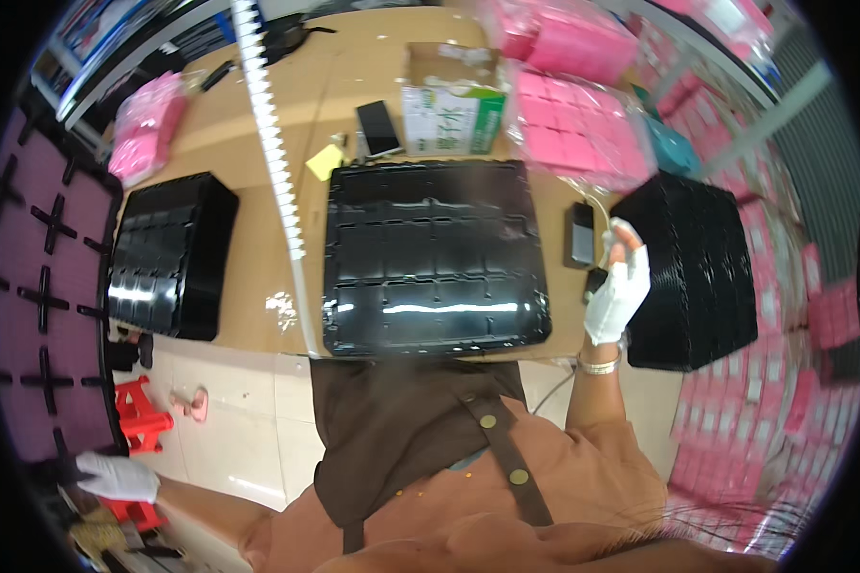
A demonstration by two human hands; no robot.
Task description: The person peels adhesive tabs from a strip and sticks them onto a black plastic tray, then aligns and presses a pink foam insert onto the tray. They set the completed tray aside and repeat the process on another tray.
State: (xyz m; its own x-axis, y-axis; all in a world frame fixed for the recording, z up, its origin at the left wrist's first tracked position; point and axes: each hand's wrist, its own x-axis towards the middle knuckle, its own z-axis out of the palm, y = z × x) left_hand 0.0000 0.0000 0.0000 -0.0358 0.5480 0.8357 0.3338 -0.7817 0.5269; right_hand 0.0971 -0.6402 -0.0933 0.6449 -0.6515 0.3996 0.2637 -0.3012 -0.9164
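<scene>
My left hand (119, 477), in a white glove, reaches out at the lower left. It is against the lower corner of a large purple panel with black cross-shaped dividers (46, 301); its fingertips are too dark to make out. My right hand (619, 291) is raised at the right of the table with fingers apart and nothing in it. Its glove leaves some fingertips bare. Beside it stands a stack of black plastic trays (688, 277). In front of me lies a shiny black plastic tray (435, 258) with a grid of moulded ridges.
Another black tray stack (172, 258) stands on the table's left. A white toothed strip (272, 143) crosses the view. Behind the middle tray are a phone (379, 129), yellow paper (326, 162), a cardboard box (452, 119) and bagged pink packs (578, 124). Red stools (141, 417) stand on the floor.
</scene>
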